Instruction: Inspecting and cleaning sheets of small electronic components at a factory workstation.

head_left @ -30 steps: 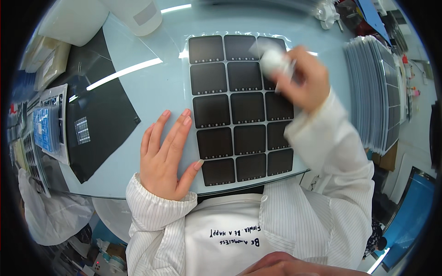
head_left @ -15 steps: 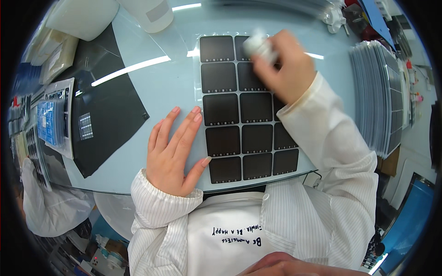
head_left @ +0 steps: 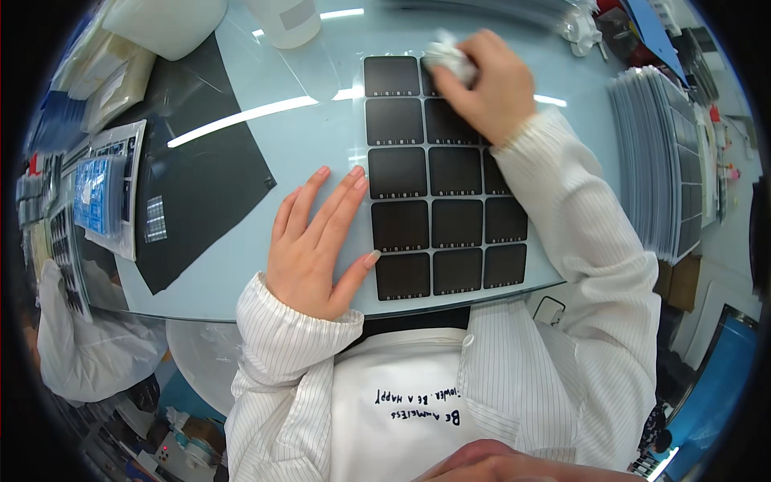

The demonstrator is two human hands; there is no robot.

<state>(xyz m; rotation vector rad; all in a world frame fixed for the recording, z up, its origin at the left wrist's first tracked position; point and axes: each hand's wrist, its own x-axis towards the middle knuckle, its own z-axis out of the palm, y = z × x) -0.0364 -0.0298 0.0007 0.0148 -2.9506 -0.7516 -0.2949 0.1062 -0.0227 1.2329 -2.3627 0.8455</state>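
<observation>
The left hand (head_left: 312, 255) lies spread and empty on the glass table (head_left: 225, 283), thumb at the left edge of the sheet of dark squares (head_left: 455, 171). Farther off, the right hand (head_left: 499, 87) grips a crumpled white wad (head_left: 451, 61) at the sheet's top row. Wiping seems underway; the next stroke calls for steadying the sheet.

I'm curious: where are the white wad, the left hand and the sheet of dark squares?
White wad (head_left: 446, 56): head view, on its crumpled upper side.
Left hand (head_left: 309, 255): head view, on the back of the hand.
Sheet (head_left: 455, 171): head view, on a dark square near its middle.
</observation>
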